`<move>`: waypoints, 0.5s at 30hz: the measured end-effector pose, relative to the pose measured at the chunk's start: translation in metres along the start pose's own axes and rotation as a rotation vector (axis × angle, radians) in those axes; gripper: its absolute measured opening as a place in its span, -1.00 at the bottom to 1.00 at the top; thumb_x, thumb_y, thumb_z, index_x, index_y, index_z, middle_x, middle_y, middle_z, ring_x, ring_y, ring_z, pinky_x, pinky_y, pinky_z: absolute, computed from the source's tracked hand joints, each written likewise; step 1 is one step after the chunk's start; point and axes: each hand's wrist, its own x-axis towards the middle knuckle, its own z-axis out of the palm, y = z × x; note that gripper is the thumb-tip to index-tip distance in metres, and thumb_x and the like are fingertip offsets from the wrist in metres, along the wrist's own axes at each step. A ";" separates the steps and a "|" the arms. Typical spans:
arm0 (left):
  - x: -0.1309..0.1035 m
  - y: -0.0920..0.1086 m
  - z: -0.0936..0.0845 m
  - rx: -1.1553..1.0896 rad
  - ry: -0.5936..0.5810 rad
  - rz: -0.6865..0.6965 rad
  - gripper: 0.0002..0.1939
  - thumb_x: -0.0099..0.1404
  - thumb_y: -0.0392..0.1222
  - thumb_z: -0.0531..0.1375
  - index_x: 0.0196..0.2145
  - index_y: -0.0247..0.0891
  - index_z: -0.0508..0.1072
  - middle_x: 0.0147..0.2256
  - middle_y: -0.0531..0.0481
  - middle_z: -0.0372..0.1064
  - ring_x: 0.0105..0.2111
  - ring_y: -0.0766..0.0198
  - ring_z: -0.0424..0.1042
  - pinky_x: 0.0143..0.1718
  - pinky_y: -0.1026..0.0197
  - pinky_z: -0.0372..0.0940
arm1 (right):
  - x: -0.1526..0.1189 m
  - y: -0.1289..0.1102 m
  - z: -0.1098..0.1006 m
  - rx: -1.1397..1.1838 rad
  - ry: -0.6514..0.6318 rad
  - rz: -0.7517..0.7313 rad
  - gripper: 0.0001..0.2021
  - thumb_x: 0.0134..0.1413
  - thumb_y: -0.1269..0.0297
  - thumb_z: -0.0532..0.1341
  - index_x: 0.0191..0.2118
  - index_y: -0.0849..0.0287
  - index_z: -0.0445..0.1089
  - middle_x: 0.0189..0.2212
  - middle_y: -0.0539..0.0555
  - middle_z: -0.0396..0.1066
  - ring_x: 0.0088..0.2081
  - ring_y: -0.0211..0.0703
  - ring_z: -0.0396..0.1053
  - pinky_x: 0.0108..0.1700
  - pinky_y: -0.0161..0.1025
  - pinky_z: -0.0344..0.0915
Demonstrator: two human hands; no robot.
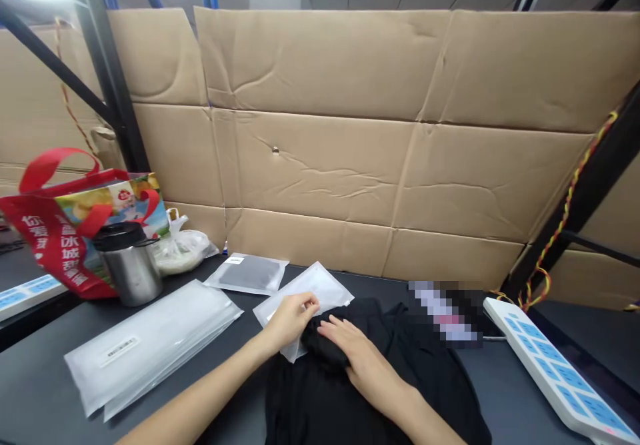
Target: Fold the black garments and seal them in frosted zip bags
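A black garment (400,392) lies loosely spread over the near middle of the table, with a bunched part at its far left. My left hand (287,322) is closed in a pinch at the edge of a frosted plastic bag (323,285), beside the bunched cloth. Part of the bag shows below the hand, and its opening is hidden. My right hand (367,362) rests on the bunched cloth with its fingers stretched out.
Several frosted bags (160,338) lie stacked at left. Behind them is a packed bag with dark contents (247,274). A steel tumbler (130,265), red shopping bag (75,232) and tied plastic bag (183,248) stand far left. A power strip (560,372) lies right; cardboard (320,165) walls the back.
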 end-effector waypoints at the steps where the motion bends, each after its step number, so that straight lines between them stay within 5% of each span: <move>1: -0.001 0.005 -0.002 0.032 -0.012 0.026 -0.76 0.31 -0.21 0.01 -0.37 -0.26 0.45 -0.39 -0.02 0.46 -0.35 0.18 0.43 -0.29 0.23 0.27 | 0.002 -0.003 0.004 -0.047 0.027 0.041 -0.12 -0.36 0.68 -0.05 0.25 0.15 0.14 0.25 0.04 0.12 0.29 -0.15 -0.01 0.31 -0.04 -0.03; 5: -0.004 0.025 -0.005 0.151 -0.060 0.111 -0.77 0.33 -0.25 0.01 -0.33 -0.22 0.47 -0.32 -0.03 0.48 -0.29 0.16 0.44 -0.23 0.22 0.26 | 0.012 -0.011 0.025 -0.219 0.175 0.089 -0.31 -0.09 0.69 -0.06 0.25 0.34 0.10 0.20 0.27 0.18 0.22 -0.03 0.15 0.22 -0.03 0.15; 9: -0.002 0.038 -0.007 0.214 -0.103 0.164 -0.75 0.34 -0.29 0.00 -0.35 -0.25 0.47 -0.35 -0.02 0.47 -0.34 0.17 0.45 -0.28 0.22 0.28 | 0.022 -0.009 0.037 -0.243 0.236 -0.088 -0.47 0.10 0.62 0.00 0.20 0.23 0.18 0.18 0.18 0.24 0.22 -0.03 0.14 0.24 -0.06 0.14; 15: 0.005 0.049 -0.010 0.240 -0.159 0.252 -0.76 0.37 -0.31 0.01 -0.32 -0.25 0.48 -0.32 -0.02 0.48 -0.27 0.19 0.46 -0.22 0.24 0.29 | 0.051 0.008 0.051 -0.184 0.330 -0.013 -0.72 0.27 0.40 0.05 0.06 0.17 0.31 0.01 0.15 0.36 0.00 -0.06 0.35 0.03 -0.10 0.34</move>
